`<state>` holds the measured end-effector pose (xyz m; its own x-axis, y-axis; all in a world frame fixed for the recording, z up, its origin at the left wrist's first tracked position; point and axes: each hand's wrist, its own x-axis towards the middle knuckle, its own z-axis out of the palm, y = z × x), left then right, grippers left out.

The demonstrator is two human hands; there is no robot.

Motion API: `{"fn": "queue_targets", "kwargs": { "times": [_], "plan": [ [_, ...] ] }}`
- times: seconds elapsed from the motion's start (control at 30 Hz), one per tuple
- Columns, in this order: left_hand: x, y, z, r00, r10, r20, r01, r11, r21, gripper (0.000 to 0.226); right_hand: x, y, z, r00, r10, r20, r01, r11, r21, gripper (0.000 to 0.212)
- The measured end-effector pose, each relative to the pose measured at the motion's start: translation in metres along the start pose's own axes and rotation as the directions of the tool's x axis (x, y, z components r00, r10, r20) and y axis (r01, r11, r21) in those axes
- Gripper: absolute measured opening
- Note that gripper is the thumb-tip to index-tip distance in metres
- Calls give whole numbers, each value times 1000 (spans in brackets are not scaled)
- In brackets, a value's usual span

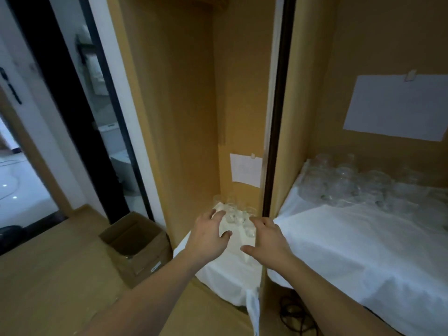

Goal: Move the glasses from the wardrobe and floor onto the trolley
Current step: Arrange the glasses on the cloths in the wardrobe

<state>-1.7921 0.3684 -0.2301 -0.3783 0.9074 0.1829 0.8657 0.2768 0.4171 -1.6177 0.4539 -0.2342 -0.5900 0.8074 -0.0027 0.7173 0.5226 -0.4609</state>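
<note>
Your left hand (pixel 209 235) and right hand (pixel 268 240), both released and grasping nothing, fingers spread, reach into the narrow wardrobe bay (pixel 189 117) toward the small cluster of glasses (pixel 236 214) on its white cloth (pixel 230 270), likely to take one each.

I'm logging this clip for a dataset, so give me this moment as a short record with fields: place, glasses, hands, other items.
place: brown wooden wardrobe with two compartments
left compartment: small cluster of clear glasses on a white cloth
right compartment: larger group of clear glasses on a white sheet
left hand: open, reaching toward the small cluster
right hand: open, beside it, holding nothing
other: open cardboard box on the floor
trolley: not in view
</note>
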Motion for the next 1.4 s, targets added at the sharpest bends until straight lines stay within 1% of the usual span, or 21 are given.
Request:
{"fn": "queue_targets", "kwargs": {
  "times": [0.17, 0.3, 0.43, 0.53, 0.73, 0.87, 1.07, 1.3, 1.4],
  "plan": [
    [-17, -71, -22, 997, -80, 13, 80, 997, 2, 61, -2, -61, 42, 1000, -2, 29, 1, 1000, 6, 86],
    [-23, -111, -28, 996, -85, 34, 86, 996, -14, 59, -8, -88, 69, 998, 31, 62, -32, 999, 14, 85],
    [-25, -134, -20, 991, -97, 91, 101, 994, -42, 60, -12, -99, 88, 990, 72, 122, -70, 997, -20, 84],
    [-19, -144, -15, 987, -109, 119, 116, 992, -53, 62, 0, -104, 93, 988, 84, 131, -80, 996, -31, 84],
    [1, -168, -15, 979, -179, 95, 183, 983, -32, 59, 50, -117, 106, 989, 53, 140, -51, 999, -17, 82],
    [35, -185, -24, 971, -219, 95, 219, 976, 6, 57, 89, -117, 118, 985, 45, 164, -51, 998, 34, 83],
    [105, -190, -20, 963, -218, 161, 210, 975, 69, 59, 155, -100, 124, 976, 91, 199, -110, 990, 90, 83],
    [177, -186, 4, 958, -135, 254, 119, 990, 78, 57, 211, -66, 126, 966, 153, 206, -181, 976, 124, 84],
    [204, -185, 21, 959, -88, 271, 74, 995, 62, 58, 226, -51, 128, 959, 182, 219, -206, 974, 94, 83]
  ]
}}
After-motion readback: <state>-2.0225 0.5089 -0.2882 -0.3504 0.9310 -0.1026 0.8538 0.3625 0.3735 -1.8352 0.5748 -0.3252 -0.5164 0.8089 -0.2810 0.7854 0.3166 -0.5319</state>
